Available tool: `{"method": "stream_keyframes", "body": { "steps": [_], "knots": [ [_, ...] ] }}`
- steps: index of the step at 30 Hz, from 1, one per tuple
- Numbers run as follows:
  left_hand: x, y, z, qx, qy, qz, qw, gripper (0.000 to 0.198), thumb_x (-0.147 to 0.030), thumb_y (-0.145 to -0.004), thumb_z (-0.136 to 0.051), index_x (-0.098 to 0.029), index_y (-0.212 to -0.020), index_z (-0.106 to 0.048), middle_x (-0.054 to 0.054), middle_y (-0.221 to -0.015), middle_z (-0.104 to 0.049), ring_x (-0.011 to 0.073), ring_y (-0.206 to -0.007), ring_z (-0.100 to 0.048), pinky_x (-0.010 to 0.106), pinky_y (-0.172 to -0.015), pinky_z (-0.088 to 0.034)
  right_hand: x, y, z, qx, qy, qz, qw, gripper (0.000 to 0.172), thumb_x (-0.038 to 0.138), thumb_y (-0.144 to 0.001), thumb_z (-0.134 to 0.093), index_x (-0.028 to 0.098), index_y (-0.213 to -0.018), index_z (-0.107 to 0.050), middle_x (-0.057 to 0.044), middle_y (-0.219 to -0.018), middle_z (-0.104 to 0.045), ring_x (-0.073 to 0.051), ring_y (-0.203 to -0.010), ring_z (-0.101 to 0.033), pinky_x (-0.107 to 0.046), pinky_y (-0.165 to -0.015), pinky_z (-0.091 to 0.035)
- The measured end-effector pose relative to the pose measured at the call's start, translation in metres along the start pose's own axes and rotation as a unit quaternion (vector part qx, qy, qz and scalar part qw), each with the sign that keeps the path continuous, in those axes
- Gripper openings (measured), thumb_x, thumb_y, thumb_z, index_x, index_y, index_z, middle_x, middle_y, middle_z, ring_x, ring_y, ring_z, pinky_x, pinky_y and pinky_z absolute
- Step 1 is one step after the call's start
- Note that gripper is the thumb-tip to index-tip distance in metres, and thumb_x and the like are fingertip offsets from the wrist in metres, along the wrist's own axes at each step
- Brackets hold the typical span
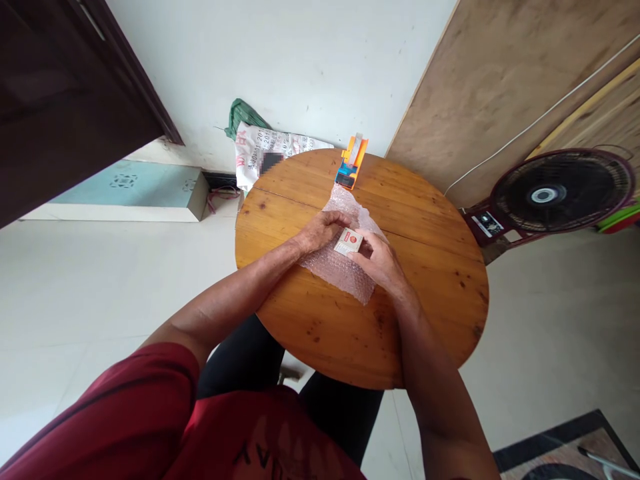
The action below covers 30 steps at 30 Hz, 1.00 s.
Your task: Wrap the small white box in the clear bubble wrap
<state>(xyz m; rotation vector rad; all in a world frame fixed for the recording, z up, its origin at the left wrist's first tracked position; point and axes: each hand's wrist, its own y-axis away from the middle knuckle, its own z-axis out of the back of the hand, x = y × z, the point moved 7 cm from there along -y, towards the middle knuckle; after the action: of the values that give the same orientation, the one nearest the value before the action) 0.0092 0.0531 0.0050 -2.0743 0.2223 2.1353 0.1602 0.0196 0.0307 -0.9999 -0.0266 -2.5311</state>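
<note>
A small pale box [349, 242] with red print lies over a sheet of bubble wrap [345, 280] on the round wooden table [430, 293]. My right hand [379, 259] grips the box from its right side, thumb at the lower edge and fingers along the upper right. Close to the box's upper left, my left hand [323, 231] is over the wrap with its fingers bent together. What those fingers pinch, if anything, is hidden. Beyond the wrap's far corner stands an orange and blue tape dispenser [353, 162] with a roll of tape.
Behind the table are a printed white sack [250, 157] and a green bag [245, 119] against the wall. A fan [543, 195] stands to the right. On the left, a pale blue-topped step or slab [130, 190] lies along the wall beneath a dark door [65, 87].
</note>
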Motion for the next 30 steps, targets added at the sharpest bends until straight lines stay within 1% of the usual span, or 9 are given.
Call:
{"method": "stream_keyframes", "body": {
  "steps": [3,8,13,17,19,22,24,27,30],
  "knots": [
    [-0.002,0.002,0.0,0.0,-0.005,-0.001,1.0,0.024,-0.007,-0.075,-0.051,-0.013,-0.09,-0.068,0.005,-0.084,-0.074,0.0157,-0.072,-0.064,0.029,-0.072,-0.055,0.0,0.0,-0.001,0.008,0.005,0.009,1.0,0.046,0.031,-0.078,-0.066,0.023,-0.122,-0.063,-0.009,-0.115,-0.07,-0.03,-0.106,-0.066,-0.046,-0.092,-0.053],
    [-0.002,0.001,0.0,0.004,-0.003,-0.006,1.0,0.024,-0.007,-0.075,-0.05,-0.014,-0.089,-0.067,0.002,-0.082,-0.072,0.0156,-0.072,-0.064,0.03,-0.074,-0.054,-0.003,0.0,0.0,-0.001,-0.006,0.013,1.0,0.056,0.031,-0.077,-0.067,0.024,-0.132,-0.057,-0.011,-0.126,-0.067,-0.03,-0.114,-0.064,-0.047,-0.097,-0.052],
    [-0.003,0.0,-0.001,0.006,-0.015,-0.005,1.0,0.024,-0.005,-0.076,-0.049,-0.013,-0.088,-0.067,0.002,-0.08,-0.071,0.014,-0.07,-0.062,0.028,-0.074,-0.052,-0.005,0.0,-0.001,0.012,-0.008,0.012,1.0,0.051,0.031,-0.079,-0.065,0.023,-0.13,-0.059,-0.011,-0.123,-0.068,-0.031,-0.115,-0.064,-0.047,-0.098,-0.052],
    [-0.004,0.001,0.0,0.006,-0.016,-0.007,1.0,0.027,-0.003,-0.075,-0.047,-0.013,-0.09,-0.067,0.002,-0.081,-0.071,0.0129,-0.071,-0.062,0.026,-0.072,-0.051,-0.008,0.0,-0.001,0.013,-0.03,0.031,0.999,0.061,0.032,-0.078,-0.069,0.026,-0.137,-0.054,-0.009,-0.133,-0.064,-0.03,-0.119,-0.062,-0.048,-0.099,-0.052],
    [-0.005,0.002,0.0,0.007,-0.018,-0.014,1.0,0.028,-0.003,-0.075,-0.047,-0.013,-0.09,-0.068,0.003,-0.082,-0.072,0.0132,-0.072,-0.063,0.026,-0.072,-0.052,-0.009,0.0,-0.001,0.009,-0.035,0.038,0.999,0.059,0.031,-0.078,-0.068,0.026,-0.135,-0.055,-0.009,-0.133,-0.064,-0.03,-0.118,-0.063,-0.049,-0.099,-0.052],
    [-0.006,0.003,0.0,0.004,-0.048,-0.03,0.998,0.028,-0.005,-0.075,-0.048,-0.014,-0.092,-0.069,0.003,-0.086,-0.074,0.0142,-0.075,-0.064,0.027,-0.075,-0.054,-0.01,-0.001,0.0,0.006,-0.035,0.037,0.999,0.05,0.029,-0.079,-0.066,0.024,-0.128,-0.059,-0.009,-0.124,-0.068,-0.03,-0.114,-0.064,-0.047,-0.097,-0.053],
    [-0.006,0.004,0.002,-0.013,-0.087,-0.044,0.995,0.029,-0.007,-0.076,-0.048,-0.013,-0.094,-0.07,0.003,-0.088,-0.074,0.0142,-0.075,-0.065,0.027,-0.075,-0.054,-0.009,-0.001,0.0,0.008,-0.036,0.034,0.999,0.047,0.029,-0.078,-0.065,0.023,-0.125,-0.061,-0.009,-0.119,-0.07,-0.029,-0.11,-0.066,-0.046,-0.095,-0.054],
    [-0.006,0.004,0.013,-0.079,-0.148,-0.064,0.984,0.03,-0.009,-0.075,-0.048,-0.012,-0.095,-0.07,0.003,-0.089,-0.074,0.0147,-0.077,-0.065,0.028,-0.078,-0.054,-0.009,-0.001,-0.001,0.013,-0.033,0.023,0.999,0.047,0.029,-0.079,-0.065,0.023,-0.125,-0.06,-0.008,-0.116,-0.072,-0.028,-0.104,-0.068,-0.044,-0.091,-0.055],
    [-0.017,0.008,0.025,-0.133,-0.181,-0.078,0.971,0.031,-0.012,-0.076,-0.049,-0.012,-0.098,-0.072,0.006,-0.096,-0.075,0.018,-0.088,-0.066,0.031,-0.087,-0.052,-0.011,-0.001,-0.002,0.011,-0.029,0.018,0.999,0.046,0.029,-0.079,-0.066,0.025,-0.125,-0.06,-0.006,-0.112,-0.072,-0.026,-0.1,-0.068,-0.042,-0.088,-0.055]
  ]
}}
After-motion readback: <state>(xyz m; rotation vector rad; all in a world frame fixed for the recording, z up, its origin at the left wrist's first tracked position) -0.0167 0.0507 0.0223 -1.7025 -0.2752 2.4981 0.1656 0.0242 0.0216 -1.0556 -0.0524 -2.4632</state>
